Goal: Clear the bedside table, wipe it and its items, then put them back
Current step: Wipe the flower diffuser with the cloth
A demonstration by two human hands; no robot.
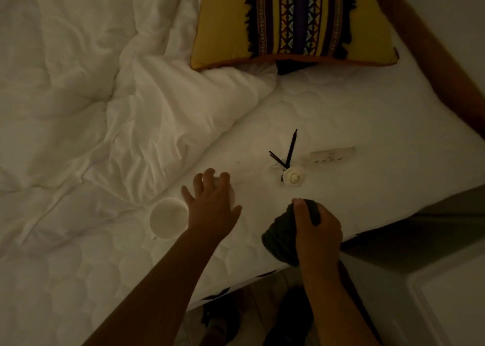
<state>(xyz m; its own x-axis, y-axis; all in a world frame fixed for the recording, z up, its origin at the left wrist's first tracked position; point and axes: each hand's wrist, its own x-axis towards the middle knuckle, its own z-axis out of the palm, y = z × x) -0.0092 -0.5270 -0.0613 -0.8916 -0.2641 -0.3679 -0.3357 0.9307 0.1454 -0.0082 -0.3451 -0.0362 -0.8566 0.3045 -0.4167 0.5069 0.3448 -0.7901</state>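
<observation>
My right hand [317,230] is closed around a bunched dark cloth [280,243] at the mattress edge. My left hand [210,204] hovers with spread, curled fingers over a pale round object [232,193] on the mattress, mostly hidden beneath it; the thumb stays apart. A white cup [168,218] stands upright just left of that hand. Further right lie a small diffuser with black sticks [288,151] and a white rose [294,179], and behind them a white remote [333,154]. The white top of the bedside table [456,303] shows at the bottom right.
A rumpled white duvet [118,96] covers the left of the bed. A yellow patterned cushion [288,20] lies at the head, beside the wooden headboard [433,57]. Dark shapes sit on the floor [223,317] below the mattress edge. The room is dim.
</observation>
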